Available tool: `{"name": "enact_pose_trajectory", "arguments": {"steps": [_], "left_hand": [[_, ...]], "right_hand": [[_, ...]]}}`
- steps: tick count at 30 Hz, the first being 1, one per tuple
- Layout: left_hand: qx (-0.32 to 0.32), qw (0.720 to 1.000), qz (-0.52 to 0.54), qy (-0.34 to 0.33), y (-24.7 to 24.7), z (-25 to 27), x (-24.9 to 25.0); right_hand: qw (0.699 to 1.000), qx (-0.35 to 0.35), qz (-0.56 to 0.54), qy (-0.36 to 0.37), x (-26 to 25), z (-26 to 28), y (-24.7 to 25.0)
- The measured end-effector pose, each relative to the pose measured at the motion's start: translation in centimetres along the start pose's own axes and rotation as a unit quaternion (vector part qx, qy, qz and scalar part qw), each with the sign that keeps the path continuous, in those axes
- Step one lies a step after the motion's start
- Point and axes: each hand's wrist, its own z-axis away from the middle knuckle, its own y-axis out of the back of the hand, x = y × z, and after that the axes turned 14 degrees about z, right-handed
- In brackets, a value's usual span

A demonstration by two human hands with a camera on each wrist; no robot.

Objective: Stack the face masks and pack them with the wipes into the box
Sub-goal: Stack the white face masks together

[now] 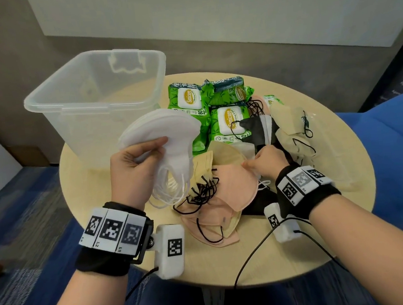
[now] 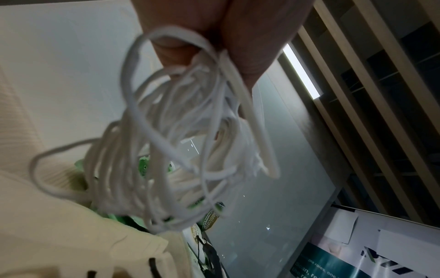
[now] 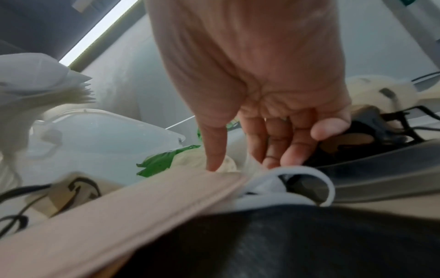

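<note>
At six o'clock of the box (image 1: 96, 93), the left hand (image 1: 133, 168) clamps the white mask stack (image 1: 159, 134); right hand (image 1: 268, 163) fingers pinch into the mask pile (image 1: 225, 182). Tangled ear loops (image 1: 204, 191) may drag extra masks off the worktop (image 1: 325, 226).

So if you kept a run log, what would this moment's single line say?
left hand: holds white mask stack | right hand: reaching into loose masks | wipes: on table | box: empty

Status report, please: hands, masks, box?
Left hand holds white mask stack. Right hand digs in loose mask pile, grip unclear. Box empty; wipes unpacked.
</note>
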Motion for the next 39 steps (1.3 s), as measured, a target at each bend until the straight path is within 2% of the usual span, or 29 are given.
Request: {"name": "enact_pose_trajectory", "arguments": {"steps": [2, 5, 9, 14, 17, 21, 24, 28, 33, 36, 39], "left_hand": [[-0.002, 1.000, -0.002, -0.002, -0.1, 0.1, 0.0], [0.000, 1.000, 0.000, -0.001, 0.2, 0.1, 0.0], [0.007, 1.000, -0.001, 0.000, 0.6, 0.1, 0.0], [0.010, 1.000, 0.004, -0.002, 0.8, 0.0, 0.2], [0.011, 1.000, 0.006, -0.004, 0.8, 0.0, 0.3], [0.011, 1.000, 0.008, -0.007, 0.8, 0.0, 0.4], [0.009, 1.000, 0.007, -0.010, 0.8, 0.0, 0.5], [0.005, 1.000, 0.006, -0.014, 0.9, -0.1, 0.6], [0.006, 1.000, 0.006, -0.015, 0.9, 0.0, 0.7], [0.005, 1.000, 0.004, -0.019, 0.9, 0.0, 0.7], [0.007, 1.000, 0.005, -0.020, 0.9, -0.1, 0.7]], "right_hand": [[0.999, -0.028, 0.031, 0.010, -0.5, -0.1, -0.4], [0.999, -0.039, 0.021, 0.020, -1.1, -0.1, 0.0], [0.990, -0.080, -0.102, 0.047, -1.3, -0.4, 0.5], [0.951, -0.058, -0.294, 0.073, -1.9, 0.7, 2.2], [0.915, -0.059, -0.389, 0.084, -2.6, 0.8, 3.5], [0.879, -0.066, -0.458, 0.111, -3.6, 1.3, 5.4], [0.887, -0.041, -0.434, 0.150, -4.0, 1.3, 6.5], [0.893, -0.103, -0.393, 0.193, -4.6, 1.8, 6.9], [0.933, -0.130, -0.283, 0.181, -4.7, 2.2, 6.4], [0.943, -0.129, -0.260, 0.163, -4.5, 2.3, 6.0], [0.952, -0.081, -0.240, 0.170, -4.4, 2.1, 6.3]]}}
